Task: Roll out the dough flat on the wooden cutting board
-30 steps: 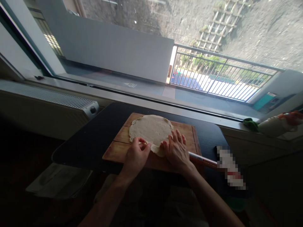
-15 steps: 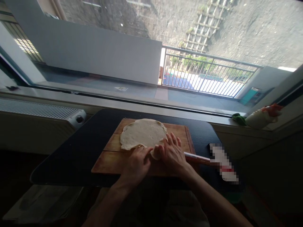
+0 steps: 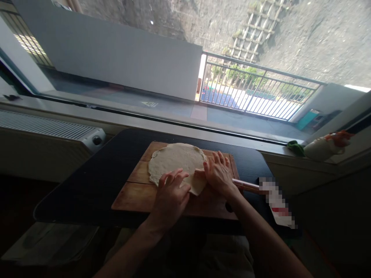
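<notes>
A thin, pale sheet of dough (image 3: 176,160) lies spread on a wooden cutting board (image 3: 136,195), its near edge uneven. My left hand (image 3: 172,191) is over the dough's near edge, fingers bent and apart; whether the fingertips touch the dough is unclear. My right hand (image 3: 218,173) lies with fingers stretched over the dough's right edge and the board. Beneath its palm runs a slim rolling pin (image 3: 246,185), partly hidden; what looks like its blunt end shows left of that hand, on the dough.
The board rests on a black table (image 3: 87,189) below a window. A radiator (image 3: 63,129) stands at left. On the sill at right sit a pale pot (image 3: 320,148) and something green (image 3: 295,147). A blurred-out item (image 3: 276,202) lies at the table's right side.
My left hand has let the dough's near edge go and come up over it; that edge now lies flatter. My right hand has shifted slightly right, and the rolling pin has moved slightly away from me.
</notes>
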Motion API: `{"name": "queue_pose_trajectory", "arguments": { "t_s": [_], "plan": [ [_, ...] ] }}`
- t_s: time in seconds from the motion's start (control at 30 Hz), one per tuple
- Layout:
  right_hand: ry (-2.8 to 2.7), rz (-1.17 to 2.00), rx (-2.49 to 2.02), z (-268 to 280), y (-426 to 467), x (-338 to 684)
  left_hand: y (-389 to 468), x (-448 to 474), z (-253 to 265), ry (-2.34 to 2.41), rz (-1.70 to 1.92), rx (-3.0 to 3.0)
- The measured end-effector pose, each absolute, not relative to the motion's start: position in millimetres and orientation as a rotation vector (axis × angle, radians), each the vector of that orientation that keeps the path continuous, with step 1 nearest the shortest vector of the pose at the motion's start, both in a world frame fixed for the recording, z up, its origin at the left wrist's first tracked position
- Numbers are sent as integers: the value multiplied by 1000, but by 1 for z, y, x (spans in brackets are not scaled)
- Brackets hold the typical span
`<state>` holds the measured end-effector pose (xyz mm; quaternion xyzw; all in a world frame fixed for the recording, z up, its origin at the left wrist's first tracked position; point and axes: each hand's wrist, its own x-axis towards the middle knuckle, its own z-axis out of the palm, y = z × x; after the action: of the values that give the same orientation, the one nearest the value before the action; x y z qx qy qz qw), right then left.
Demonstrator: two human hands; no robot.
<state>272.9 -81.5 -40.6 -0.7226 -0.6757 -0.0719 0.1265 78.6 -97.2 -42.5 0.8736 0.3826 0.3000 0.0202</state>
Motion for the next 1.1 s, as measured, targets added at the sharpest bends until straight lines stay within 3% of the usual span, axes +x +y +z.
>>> {"name": "queue_pose_trajectory", "arguments": {
  "t_s": [0.23, 0.77, 0.97, 1.1],
  "plan": [
    [-2009, -319, -2024, -47, -79, 281, -93, 87, -49, 1050, 794, 2700],
    [-1935, -139, -2173, -42, -39, 299, -88, 82, -50, 862, 806, 2671],
    [-2067, -267, -1980, -47, -72, 292, -89, 81, -48, 874, 817, 2672],
    [-1972, -187, -2110, -40, -40, 299, -89, 81, -46, 861, 813, 2682]
  ]
}}
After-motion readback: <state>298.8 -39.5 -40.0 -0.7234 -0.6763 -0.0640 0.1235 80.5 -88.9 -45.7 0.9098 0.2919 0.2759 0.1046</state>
